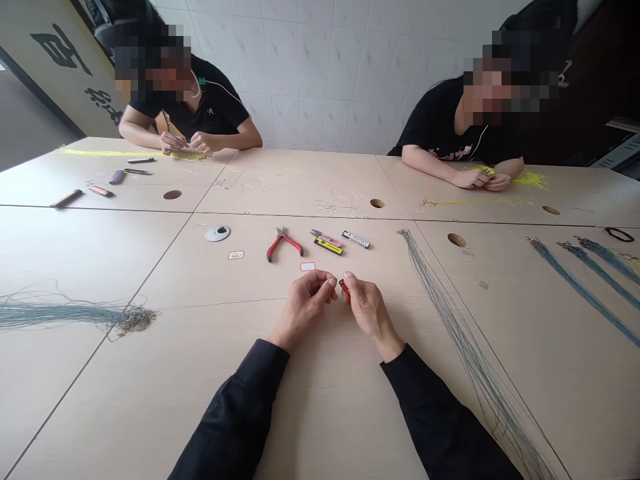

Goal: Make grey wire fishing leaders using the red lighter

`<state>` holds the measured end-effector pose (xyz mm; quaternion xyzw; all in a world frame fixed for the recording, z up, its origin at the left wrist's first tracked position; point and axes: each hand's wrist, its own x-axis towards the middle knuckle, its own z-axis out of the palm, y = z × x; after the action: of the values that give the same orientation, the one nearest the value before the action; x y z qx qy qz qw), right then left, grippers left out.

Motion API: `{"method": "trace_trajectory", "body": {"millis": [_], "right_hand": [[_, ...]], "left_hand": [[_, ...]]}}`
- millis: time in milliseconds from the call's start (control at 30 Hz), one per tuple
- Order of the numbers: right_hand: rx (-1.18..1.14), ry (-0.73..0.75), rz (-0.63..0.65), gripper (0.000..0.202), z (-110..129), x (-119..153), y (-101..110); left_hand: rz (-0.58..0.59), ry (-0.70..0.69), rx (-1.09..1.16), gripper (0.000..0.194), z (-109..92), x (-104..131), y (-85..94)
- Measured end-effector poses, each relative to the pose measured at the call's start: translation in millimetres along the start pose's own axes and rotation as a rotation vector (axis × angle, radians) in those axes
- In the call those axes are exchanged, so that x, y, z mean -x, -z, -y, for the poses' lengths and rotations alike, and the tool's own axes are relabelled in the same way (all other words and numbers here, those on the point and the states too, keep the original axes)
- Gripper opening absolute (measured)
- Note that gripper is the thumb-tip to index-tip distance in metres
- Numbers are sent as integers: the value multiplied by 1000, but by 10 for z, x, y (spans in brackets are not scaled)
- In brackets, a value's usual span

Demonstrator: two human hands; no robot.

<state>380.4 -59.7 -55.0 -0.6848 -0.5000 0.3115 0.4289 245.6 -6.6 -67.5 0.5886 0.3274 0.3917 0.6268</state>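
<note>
My left hand (313,291) is closed in a pinch, its fingertips meeting around something too small to make out. Just to its right, my right hand (367,307) grips a small red and black lighter (344,287), whose top points at the left fingertips. Beyond my hands lie red-handled pliers (285,244), opened in a V. Beside them are a yellow lighter (329,247), a white and black lighter (355,239) and a pink-handled pointed tool (327,238). A white label with a red border (308,267) lies near my left fingers.
Blue-grey cords with metal ends form a bundle at left (137,320), a long strand group at right (440,293) and several bundles farther right (575,287). A round disc (218,233) lies at centre-left. Two people work across the table (200,373) with yellow cords.
</note>
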Motion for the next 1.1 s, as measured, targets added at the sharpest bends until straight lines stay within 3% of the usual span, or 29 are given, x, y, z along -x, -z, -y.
{"method": "trace_trajectory", "body": {"millis": [333, 533, 1100], "right_hand": [[-17, -56, 29, 51, -35, -52, -32], [-117, -16, 26, 55, -49, -47, -6], [-18, -25, 45, 53, -62, -47, -3]], "left_hand": [[22, -1, 3, 25, 3, 2, -4], [-11, 15, -45, 17, 61, -5, 6], [-1, 44, -35, 18, 11, -9, 1]]}}
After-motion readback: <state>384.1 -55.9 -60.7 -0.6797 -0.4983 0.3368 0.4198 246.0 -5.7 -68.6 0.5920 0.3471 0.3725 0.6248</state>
